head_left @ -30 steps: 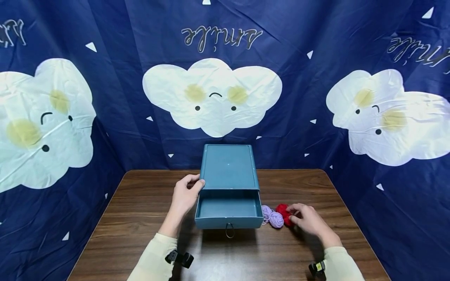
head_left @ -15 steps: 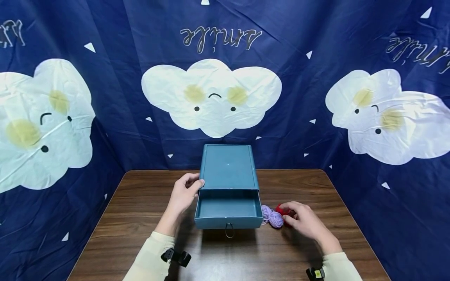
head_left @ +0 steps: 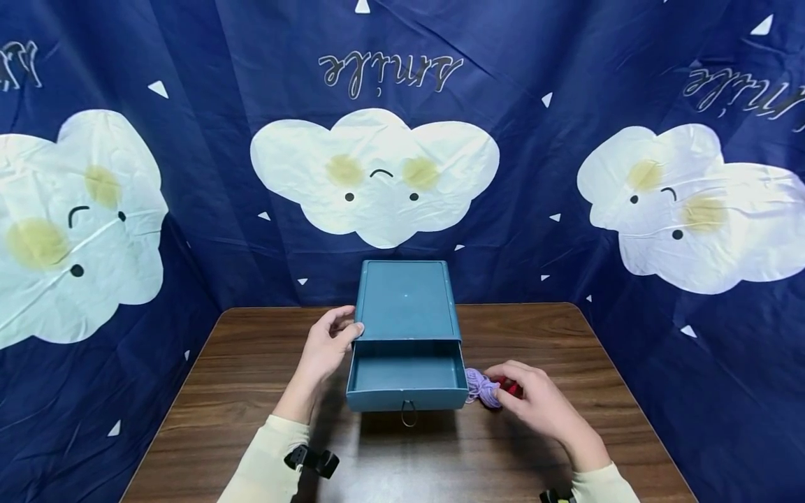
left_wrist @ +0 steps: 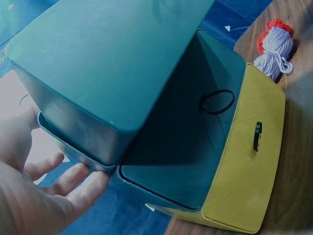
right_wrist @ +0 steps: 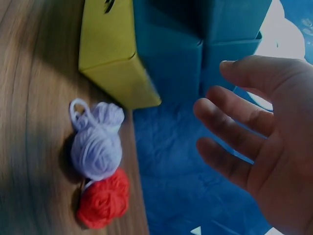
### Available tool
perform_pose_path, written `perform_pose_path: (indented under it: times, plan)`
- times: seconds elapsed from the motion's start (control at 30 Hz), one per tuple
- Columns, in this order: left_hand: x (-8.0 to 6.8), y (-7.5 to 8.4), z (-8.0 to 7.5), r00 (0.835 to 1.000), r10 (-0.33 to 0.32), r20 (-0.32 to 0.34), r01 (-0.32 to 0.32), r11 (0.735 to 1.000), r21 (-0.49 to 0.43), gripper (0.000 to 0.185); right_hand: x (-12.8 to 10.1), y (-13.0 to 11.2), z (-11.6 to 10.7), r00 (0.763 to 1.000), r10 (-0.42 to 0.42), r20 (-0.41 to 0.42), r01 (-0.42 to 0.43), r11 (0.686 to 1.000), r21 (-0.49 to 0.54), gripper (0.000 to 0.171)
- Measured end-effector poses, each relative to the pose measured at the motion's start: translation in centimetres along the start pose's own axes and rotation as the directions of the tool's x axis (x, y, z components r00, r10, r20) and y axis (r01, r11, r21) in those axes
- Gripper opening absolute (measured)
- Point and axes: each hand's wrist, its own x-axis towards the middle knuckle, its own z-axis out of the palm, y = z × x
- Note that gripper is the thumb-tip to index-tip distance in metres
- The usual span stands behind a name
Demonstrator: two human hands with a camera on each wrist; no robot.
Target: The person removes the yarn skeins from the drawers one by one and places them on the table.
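Note:
A teal drawer cabinet (head_left: 405, 297) stands on the table, its top drawer (head_left: 405, 400) pulled out; the part of the inside that shows is bare. My left hand (head_left: 325, 349) rests against the cabinet's left side, thumb at the front corner. Right of the drawer lies lilac yarn (right_wrist: 100, 154), with red yarn (right_wrist: 103, 199) touching it. My right hand (head_left: 544, 398) hovers by the yarn and hides much of the red in the head view. The right wrist view shows its fingers loosely bent, apart from both yarns.
Lower down, the cabinet has a yellow drawer (left_wrist: 247, 152) with a small black pull (left_wrist: 257, 136). A black ring (left_wrist: 217, 102) shows against the dark teal. The wooden table (head_left: 251, 391) ends before a blue cloud-print curtain (head_left: 541, 175).
My right hand has moved left, from beside the red yarn to over it and up to the lilac yarn. The left hand stays on the cabinet. The drawer remains out.

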Motion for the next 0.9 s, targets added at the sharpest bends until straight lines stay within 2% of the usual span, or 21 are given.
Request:
perform_pose_path:
  times: [0.2, 0.33, 0.53, 0.67, 0.9]
  plan:
    - [0.0, -0.1, 0.2, 1.0, -0.006, -0.005, 0.006, 1.0, 0.014, 0.048, -0.2, -1.7, -0.2, 0.999, -0.039, 0.009, 0.038, 0.997, 0.064, 0.034]
    - [0.1, -0.2, 0.3, 1.0, -0.007, -0.003, 0.007, 1.0, 0.024, 0.047, -0.5, -2.5, -0.2, 0.998, -0.063, -0.025, 0.064, 0.995, 0.081, 0.031]
    - [0.1, -0.3, 0.4, 1.0, -0.009, -0.004, 0.009, 1.0, 0.023, 0.048, -0.8, -3.3, -0.2, 0.986, -0.15, -0.078, 0.158, 0.981, 0.114, 0.029]
    - [0.1, -0.4, 0.4, 1.0, -0.012, -0.003, 0.012, 1.0, 0.019, 0.048, -1.0, -3.9, 0.0, 0.981, -0.182, -0.075, 0.191, 0.972, 0.139, 0.029]
    - [0.1, -0.3, 0.4, 1.0, -0.015, -0.003, 0.015, 1.0, 0.018, 0.046, -1.3, -4.8, 0.8, 0.98, -0.193, -0.044, 0.198, 0.963, 0.185, 0.028]
